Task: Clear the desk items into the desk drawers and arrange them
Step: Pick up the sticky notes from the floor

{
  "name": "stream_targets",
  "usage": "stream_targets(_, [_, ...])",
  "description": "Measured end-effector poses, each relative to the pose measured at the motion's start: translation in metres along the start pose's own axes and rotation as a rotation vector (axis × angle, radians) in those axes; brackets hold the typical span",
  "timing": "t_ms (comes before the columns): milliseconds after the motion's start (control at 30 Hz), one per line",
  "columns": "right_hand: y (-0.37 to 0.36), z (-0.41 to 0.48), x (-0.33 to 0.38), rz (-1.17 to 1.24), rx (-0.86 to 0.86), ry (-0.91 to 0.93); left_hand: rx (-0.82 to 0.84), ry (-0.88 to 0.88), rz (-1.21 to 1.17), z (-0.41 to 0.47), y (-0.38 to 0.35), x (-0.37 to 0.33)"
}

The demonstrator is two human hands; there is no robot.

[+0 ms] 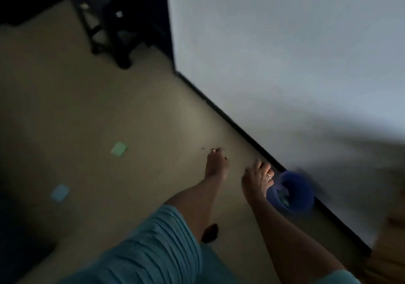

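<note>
Teal pleated cloth (153, 240) over leg | right hand (257, 179) loose, holding nothing, beside round blue plastic bin (304, 198) | left hand out of view | green paper square (119, 149), blue paper square (60, 192) on tan floor (131, 108)

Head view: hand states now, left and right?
Left hand: not in view.
Right hand: open, fingers loosely spread beside the blue bin; nothing seen in it, though the frame is blurred.
</note>
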State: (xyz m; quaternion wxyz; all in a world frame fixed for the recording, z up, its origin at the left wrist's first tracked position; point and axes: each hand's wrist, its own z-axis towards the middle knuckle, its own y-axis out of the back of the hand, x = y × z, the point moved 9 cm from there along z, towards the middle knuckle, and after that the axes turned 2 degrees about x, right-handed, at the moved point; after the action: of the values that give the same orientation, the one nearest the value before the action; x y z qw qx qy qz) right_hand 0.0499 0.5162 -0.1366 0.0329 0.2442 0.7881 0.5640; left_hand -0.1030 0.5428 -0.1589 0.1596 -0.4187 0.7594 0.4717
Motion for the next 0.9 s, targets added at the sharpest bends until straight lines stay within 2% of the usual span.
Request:
stream_targets(200, [-0.092, -0.065, 0.131, -0.082, 0.133, 0.277, -0.172, 0.287, -0.171, -0.025, 0.105, 0.169])
stream_targets(333, [-0.151, -0.107, 0.195, -0.147, 0.212, 0.343, -0.275, 0.426, -0.292, -0.056, 0.158, 0.273])
stream_targets(467, [-0.206, -0.151, 0.263, -0.268, 0.248, 0.483, -0.368, 0.575, -0.390, -0.087, 0.200, 0.371])
stream_targets(667, [-0.280, -0.180, 0.344, -0.311, 0.343, 0.607, -0.475, 0.751, -0.548, -0.095, 0.238, 0.477])
stream_targets(900, [-0.340, -0.161, 0.444, -0.401, 0.399, 0.688, -0.565, 0.907, -0.617, -0.067, 0.296, 0.569])
